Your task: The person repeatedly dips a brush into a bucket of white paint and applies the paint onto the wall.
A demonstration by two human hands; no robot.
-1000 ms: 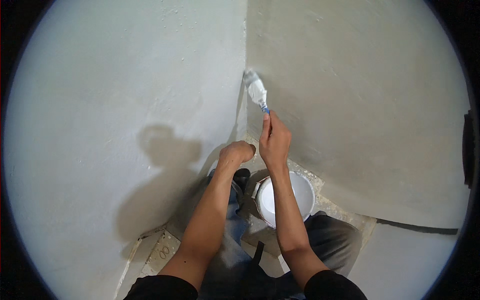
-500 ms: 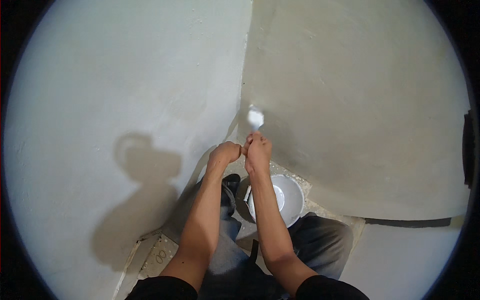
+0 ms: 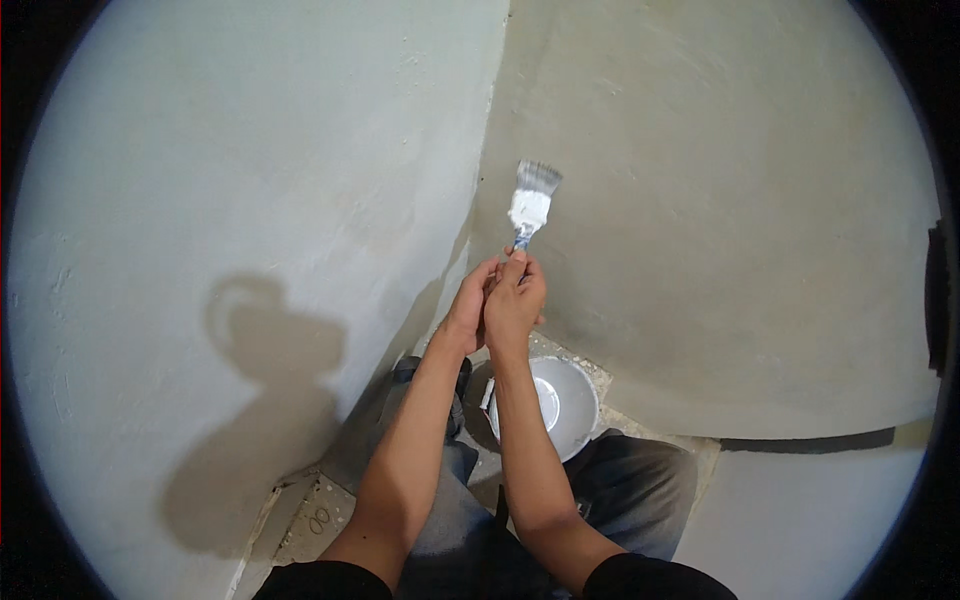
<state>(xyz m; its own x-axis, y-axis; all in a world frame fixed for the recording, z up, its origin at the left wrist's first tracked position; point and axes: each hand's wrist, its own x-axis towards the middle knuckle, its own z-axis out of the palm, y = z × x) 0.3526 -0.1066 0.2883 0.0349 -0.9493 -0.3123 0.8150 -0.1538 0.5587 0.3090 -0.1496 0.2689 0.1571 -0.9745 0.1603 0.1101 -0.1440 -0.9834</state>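
Observation:
A paintbrush (image 3: 534, 200) points up and away from me in front of the wall corner. Its bristles are greyish, thick white paint coats its middle, and a bit of blue handle shows. My right hand (image 3: 515, 300) is closed round the handle, thumb along it. Pressed against its left side is my left hand (image 3: 468, 308); most of its fingers are hidden behind the right hand, so its grip cannot be made out. Below my right forearm stands a pale bucket (image 3: 575, 400) with white inside, partly covered by the arm.
A light wall (image 3: 250, 150) on the left meets a beige-grey wall (image 3: 720, 220) at the corner. My shadow falls on the left wall. My knees flank the bucket on a speckled floor (image 3: 300, 525). A dark strip (image 3: 808, 444) runs low at the right.
The brush has risen and swung slightly right, its bristles now showing clearly. My left hand has moved up and turned, from a curled fist to lying along the right hand.

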